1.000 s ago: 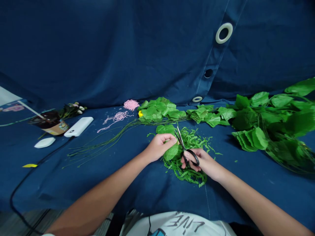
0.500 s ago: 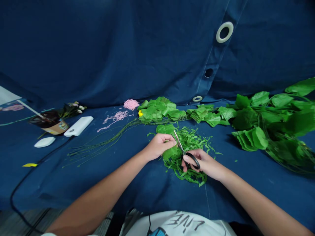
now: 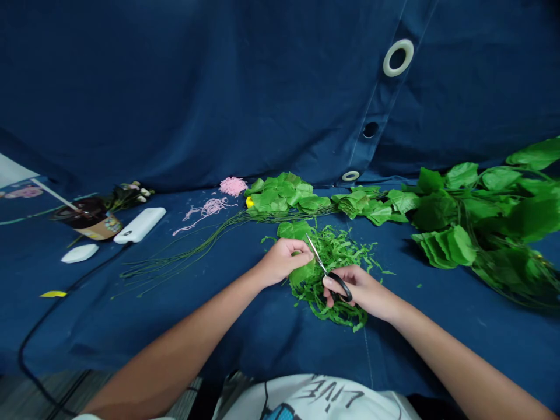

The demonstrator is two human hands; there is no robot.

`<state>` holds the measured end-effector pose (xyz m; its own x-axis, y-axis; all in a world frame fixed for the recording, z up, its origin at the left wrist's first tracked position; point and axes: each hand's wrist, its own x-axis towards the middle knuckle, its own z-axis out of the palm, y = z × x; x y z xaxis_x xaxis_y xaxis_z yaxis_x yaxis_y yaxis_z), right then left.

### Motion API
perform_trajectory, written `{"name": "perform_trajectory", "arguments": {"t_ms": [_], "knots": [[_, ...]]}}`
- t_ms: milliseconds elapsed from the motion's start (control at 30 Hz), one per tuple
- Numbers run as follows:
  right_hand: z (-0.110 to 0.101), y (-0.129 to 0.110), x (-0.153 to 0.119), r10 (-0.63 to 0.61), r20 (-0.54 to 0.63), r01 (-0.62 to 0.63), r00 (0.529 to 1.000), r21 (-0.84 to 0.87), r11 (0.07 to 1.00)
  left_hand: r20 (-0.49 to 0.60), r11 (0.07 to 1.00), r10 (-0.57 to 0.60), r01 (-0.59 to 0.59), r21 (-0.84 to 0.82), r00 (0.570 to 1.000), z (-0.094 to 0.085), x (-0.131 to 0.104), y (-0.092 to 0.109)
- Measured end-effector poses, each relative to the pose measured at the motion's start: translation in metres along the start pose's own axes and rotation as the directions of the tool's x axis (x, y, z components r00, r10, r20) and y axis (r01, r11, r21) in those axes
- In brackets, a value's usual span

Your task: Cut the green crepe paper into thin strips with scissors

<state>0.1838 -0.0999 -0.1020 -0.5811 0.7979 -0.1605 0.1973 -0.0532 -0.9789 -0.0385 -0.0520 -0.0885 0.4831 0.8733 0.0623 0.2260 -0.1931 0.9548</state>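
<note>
My left hand (image 3: 286, 261) pinches a green artificial leaf (image 3: 303, 272), whose lower part shows under the fingers. My right hand (image 3: 352, 289) grips black-handled scissors (image 3: 339, 286), thumb and fingers at the loops. The scissor blades point up and left, right beside my left fingertips and the leaf. Beneath both hands lies a heap of curly green trimmings (image 3: 345, 251). Another flat green leaf (image 3: 293, 229) rests just beyond my left hand. Whether the blades touch the held leaf I cannot tell.
Leaf bundles on thin stems (image 3: 280, 195) lie behind the heap. Leafy vines (image 3: 503, 204) spread at the right. Pink shreds (image 3: 233, 186), a white power bank (image 3: 140, 225) with a black cable, a brown cup (image 3: 98, 221) and a yellow scrap (image 3: 53, 294) are at the left.
The scissor blades have closed together, and the scissors have shifted slightly left. My left hand has stayed nearly in place on the leaf.
</note>
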Motion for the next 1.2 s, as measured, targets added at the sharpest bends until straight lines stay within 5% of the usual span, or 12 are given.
{"name": "perform_trajectory", "arguments": {"t_ms": [400,667,1200], "knots": [[0.0003,0.0048,0.0022,-0.015,-0.049,0.017,0.999,0.031,0.999,-0.014,0.999,0.044,-0.043,0.020,0.999,-0.0002,0.0003,0.0024],[-0.0002,0.0049,0.0031,-0.043,-0.034,0.045,0.998,0.048,0.998,-0.018,0.983,-0.136,0.133,-0.125,0.990,0.0030,-0.0029,0.0034],[-0.0021,0.0021,0.0028,-0.040,-0.026,0.041,0.999,0.025,0.999,-0.027,0.988,-0.097,0.093,-0.126,0.995,0.0030,-0.0023,0.0043]]}}
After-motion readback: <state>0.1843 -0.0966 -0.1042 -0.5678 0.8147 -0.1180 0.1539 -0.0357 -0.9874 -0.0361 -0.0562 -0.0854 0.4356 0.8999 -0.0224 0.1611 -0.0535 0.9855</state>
